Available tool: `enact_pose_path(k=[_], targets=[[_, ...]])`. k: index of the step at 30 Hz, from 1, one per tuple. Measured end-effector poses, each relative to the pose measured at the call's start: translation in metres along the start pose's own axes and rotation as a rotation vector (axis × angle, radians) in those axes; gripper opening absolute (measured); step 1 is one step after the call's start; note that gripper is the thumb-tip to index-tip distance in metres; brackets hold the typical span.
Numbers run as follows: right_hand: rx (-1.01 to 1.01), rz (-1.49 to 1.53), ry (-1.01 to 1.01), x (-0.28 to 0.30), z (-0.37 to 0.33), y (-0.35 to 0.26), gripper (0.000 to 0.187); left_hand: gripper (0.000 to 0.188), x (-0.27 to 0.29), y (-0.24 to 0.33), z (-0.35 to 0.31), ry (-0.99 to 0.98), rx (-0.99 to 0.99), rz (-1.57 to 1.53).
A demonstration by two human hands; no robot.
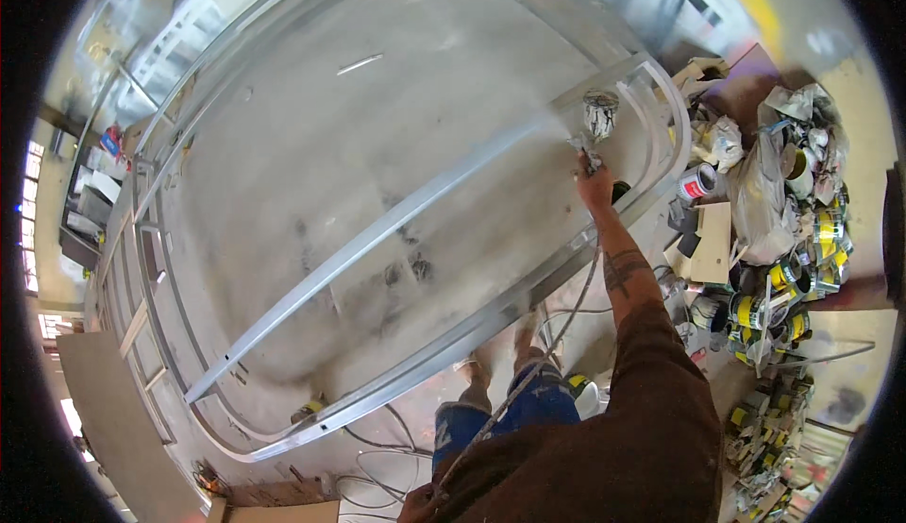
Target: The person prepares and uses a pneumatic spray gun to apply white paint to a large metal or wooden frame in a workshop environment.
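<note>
My right hand (595, 189) is closed around a spray gun (587, 153), the arm stretched out over the metal frame. A paint-smeared cup (600, 113) sits at the gun's top. Pale mist spreads from the nozzle over the far right end of a long, slightly bowed silver-grey bar (377, 247). That bar lies slantwise inside a large metal frame (453, 348) with rounded corners. From the gun a grey hose (531, 375) runs down past my body. My left hand does not show.
Paint cans (696, 182), crumpled plastic (761, 183) and a cardboard piece (712, 244) are heaped at the right. Loops of hose (385, 455) lie on the floor near my feet. Ladder-like metal frames (142, 334) stand at the left beside a brown board (118, 419). A short white strip (360, 64) lies farther off.
</note>
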State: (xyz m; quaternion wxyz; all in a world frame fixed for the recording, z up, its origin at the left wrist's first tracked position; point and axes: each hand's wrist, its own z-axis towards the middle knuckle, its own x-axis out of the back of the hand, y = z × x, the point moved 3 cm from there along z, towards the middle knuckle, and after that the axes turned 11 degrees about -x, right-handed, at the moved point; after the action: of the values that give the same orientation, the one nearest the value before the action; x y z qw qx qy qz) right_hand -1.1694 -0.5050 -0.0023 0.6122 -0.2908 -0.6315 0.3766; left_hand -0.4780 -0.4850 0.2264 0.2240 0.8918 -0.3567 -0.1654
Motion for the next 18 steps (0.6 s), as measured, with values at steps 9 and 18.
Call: enact_pose_path(k=[9,18], targets=[[-0.055,-0.171,0.062,0.053,0.174,0.039,0.042,0.025,-0.105,0.08,0.053,0.021,0.145,0.15],[0.206,-0.253,0.383,0.123,0.355,0.088,0.049,0.025,-0.181,0.136,0.092,0.031,0.214,0.154]])
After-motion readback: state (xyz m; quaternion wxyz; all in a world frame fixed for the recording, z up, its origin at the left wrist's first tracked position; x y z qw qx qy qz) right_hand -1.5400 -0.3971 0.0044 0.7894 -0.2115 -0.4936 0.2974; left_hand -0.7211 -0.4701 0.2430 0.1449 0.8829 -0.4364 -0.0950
